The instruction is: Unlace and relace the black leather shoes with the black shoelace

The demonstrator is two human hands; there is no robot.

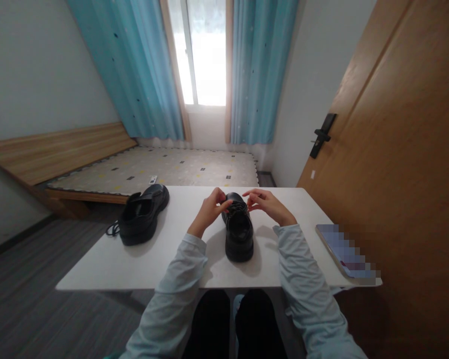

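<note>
A black lace-up shoe stands upright on the white table in front of me, its heel towards me and its toe pointing away. My left hand is at the left side of its lacing, fingers closed on a shoelace. On the opposite side, my right hand has its thumb and fingers bent together at the lace, with the index finger reaching towards the toe. Exactly how the thin black lace runs between the fingertips is hard to make out. The other black shoe rests at the table's left, untouched, its lace hanging loose.
The white table ends just before my knees. A tablet or phone-like flat device, partly blurred, lies at its right edge. Behind the table is a bed with a small white object on it. A wooden door stands close on the right.
</note>
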